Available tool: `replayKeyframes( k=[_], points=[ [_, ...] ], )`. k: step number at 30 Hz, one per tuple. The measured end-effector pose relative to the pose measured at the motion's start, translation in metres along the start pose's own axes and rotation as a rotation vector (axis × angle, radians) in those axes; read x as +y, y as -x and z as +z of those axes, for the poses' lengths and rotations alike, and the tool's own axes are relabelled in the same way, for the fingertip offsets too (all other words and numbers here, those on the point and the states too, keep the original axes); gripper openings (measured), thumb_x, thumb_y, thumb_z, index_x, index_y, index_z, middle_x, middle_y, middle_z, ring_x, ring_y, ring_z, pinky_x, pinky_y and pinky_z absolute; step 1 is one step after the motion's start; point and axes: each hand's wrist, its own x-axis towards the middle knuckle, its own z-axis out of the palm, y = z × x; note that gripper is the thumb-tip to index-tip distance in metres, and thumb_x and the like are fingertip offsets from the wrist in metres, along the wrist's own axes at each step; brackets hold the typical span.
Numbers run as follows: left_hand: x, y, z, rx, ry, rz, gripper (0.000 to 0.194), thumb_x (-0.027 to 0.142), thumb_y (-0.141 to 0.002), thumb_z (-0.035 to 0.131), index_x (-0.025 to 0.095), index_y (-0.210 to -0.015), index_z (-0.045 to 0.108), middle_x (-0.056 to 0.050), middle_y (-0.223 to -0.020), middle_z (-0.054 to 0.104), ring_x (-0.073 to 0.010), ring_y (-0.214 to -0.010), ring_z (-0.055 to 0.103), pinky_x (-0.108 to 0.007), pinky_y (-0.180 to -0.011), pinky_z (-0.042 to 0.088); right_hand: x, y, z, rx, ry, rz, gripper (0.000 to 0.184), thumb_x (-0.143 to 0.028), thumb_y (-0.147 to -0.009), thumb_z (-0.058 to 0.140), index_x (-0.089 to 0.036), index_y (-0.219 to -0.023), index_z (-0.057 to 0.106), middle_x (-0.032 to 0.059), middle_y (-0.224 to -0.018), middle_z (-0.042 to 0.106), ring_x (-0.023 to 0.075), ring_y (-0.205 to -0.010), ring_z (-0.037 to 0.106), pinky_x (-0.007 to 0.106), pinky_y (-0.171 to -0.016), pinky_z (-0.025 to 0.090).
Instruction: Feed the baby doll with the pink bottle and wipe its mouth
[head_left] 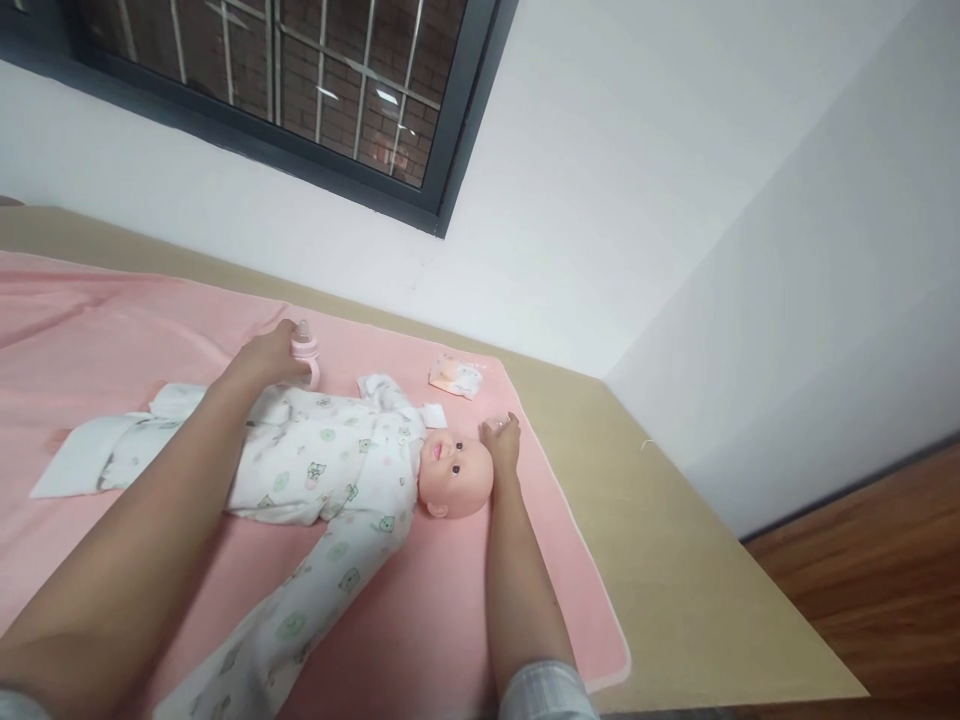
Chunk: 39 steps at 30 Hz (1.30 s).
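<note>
A baby doll (452, 474) in a white printed outfit (322, 450) lies face up on a pink blanket (442, 610), its head toward the right. Beyond the doll's body, my left hand (271, 355) is closed around a pink baby bottle (307, 350), which stands upright with its clear nipple bare. My right hand (507, 440) is just past the top of the doll's head. Its fingers are curled round a small clear cap (495, 426), partly hidden by them. My left forearm passes over the doll's legs.
A small soft wipes pack (455, 376) lies on the blanket beyond the doll's head. The wooden table (645, 500) extends past the blanket to the right. A white wall (600, 200) and a dark-framed barred window (442, 120) stand behind it.
</note>
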Motion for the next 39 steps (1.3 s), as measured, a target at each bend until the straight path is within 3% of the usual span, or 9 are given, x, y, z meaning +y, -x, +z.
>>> replayKeyframes(
  k=[5, 11, 17, 21, 24, 27, 30, 33, 39],
  points=[
    [0.010, 0.009, 0.001, 0.087, -0.094, -0.184, 0.074, 0.037, -0.063, 0.062, 0.009, -0.127, 0.035, -0.020, -0.103, 0.063, -0.0363, -0.095, 0.060, -0.037, -0.068, 0.044, 0.001, 0.000, 0.001, 0.019, -0.016, 0.014, 0.065, -0.041, -0.082, 0.042, -0.007, -0.137, 0.034, 0.0251, -0.132, 0.045, 0.0307, -0.119, 0.050, 0.042, -0.095, 0.043],
    [0.009, 0.009, 0.002, 0.050, -0.110, -0.237, 0.074, 0.034, -0.063, 0.063, 0.006, -0.126, 0.036, -0.023, -0.106, 0.062, -0.0375, -0.099, 0.060, -0.036, -0.068, 0.046, 0.002, -0.001, 0.003, 0.026, -0.020, 0.021, 0.064, -0.044, -0.084, 0.039, -0.005, -0.135, 0.038, 0.0263, -0.130, 0.047, 0.0309, -0.118, 0.051, 0.042, -0.097, 0.042],
    [0.000, 0.006, 0.001, 0.019, -0.046, -0.233, 0.098, 0.053, -0.052, 0.066, 0.002, -0.131, 0.037, -0.027, -0.111, 0.062, -0.0375, -0.096, 0.062, -0.035, -0.066, 0.046, 0.006, -0.003, 0.005, 0.040, -0.020, 0.023, 0.063, -0.047, -0.086, 0.037, -0.008, -0.135, 0.038, 0.0241, -0.130, 0.047, 0.0280, -0.119, 0.050, 0.039, -0.096, 0.042],
    [-0.005, 0.008, -0.021, 0.055, -0.035, -0.270, 0.134, 0.073, -0.033, 0.063, 0.000, -0.140, 0.029, -0.028, -0.120, 0.059, -0.0449, -0.104, 0.057, -0.038, -0.068, 0.043, 0.008, -0.009, 0.007, 0.045, -0.014, 0.031, 0.063, -0.048, -0.086, 0.035, -0.007, -0.134, 0.038, 0.0247, -0.129, 0.047, 0.0279, -0.119, 0.050, 0.039, -0.096, 0.042],
    [0.011, 0.019, -0.038, 0.182, -0.048, -0.265, 0.142, 0.082, -0.035, 0.055, -0.001, -0.144, 0.018, -0.029, -0.127, 0.053, -0.0486, -0.113, 0.049, -0.042, -0.075, 0.040, 0.007, -0.011, 0.007, 0.052, -0.016, 0.021, 0.061, -0.048, -0.087, 0.035, -0.006, -0.131, 0.041, 0.0250, -0.127, 0.048, 0.0291, -0.120, 0.049, 0.041, -0.097, 0.041],
    [0.055, 0.038, -0.040, 0.295, 0.012, -0.039, 0.111, 0.082, -0.057, 0.041, 0.009, -0.141, 0.030, -0.021, -0.130, 0.054, -0.0374, -0.109, 0.056, -0.041, -0.081, 0.041, 0.004, -0.009, 0.005, 0.085, -0.026, -0.020, 0.058, -0.046, -0.088, 0.034, -0.007, -0.130, 0.042, 0.0241, -0.126, 0.050, 0.0293, -0.124, 0.045, 0.042, -0.102, 0.036],
    [0.112, 0.051, -0.024, 0.067, 0.017, 0.292, 0.075, 0.061, -0.079, 0.039, 0.014, -0.136, 0.040, -0.015, -0.123, 0.060, -0.0299, -0.104, 0.059, -0.037, -0.082, 0.045, 0.000, -0.005, 0.002, 0.127, -0.036, -0.068, 0.054, -0.043, -0.089, 0.032, -0.008, -0.128, 0.044, 0.0229, -0.127, 0.049, 0.0285, -0.128, 0.039, 0.043, -0.107, 0.029],
    [0.160, 0.048, 0.000, -0.262, -0.053, 0.537, 0.051, 0.047, -0.082, 0.047, 0.022, -0.125, 0.053, -0.008, -0.120, 0.063, -0.0264, -0.102, 0.060, -0.034, -0.086, 0.043, -0.005, -0.001, -0.002, 0.171, -0.043, -0.126, 0.048, -0.039, -0.091, 0.030, -0.009, -0.122, 0.049, 0.0210, -0.128, 0.049, 0.0272, -0.131, 0.035, 0.044, -0.109, 0.025],
    [0.209, 0.013, 0.051, -0.677, -0.038, 0.619, 0.049, 0.052, -0.086, 0.043, 0.017, -0.115, 0.062, -0.011, -0.112, 0.066, -0.0240, -0.093, 0.062, -0.032, -0.084, 0.047, -0.017, 0.010, -0.008, 0.147, -0.058, -0.428, 0.041, -0.031, -0.093, 0.023, -0.016, -0.102, 0.060, 0.0132, -0.108, 0.060, 0.0215, -0.125, 0.039, 0.037, -0.106, 0.031]
  ],
)
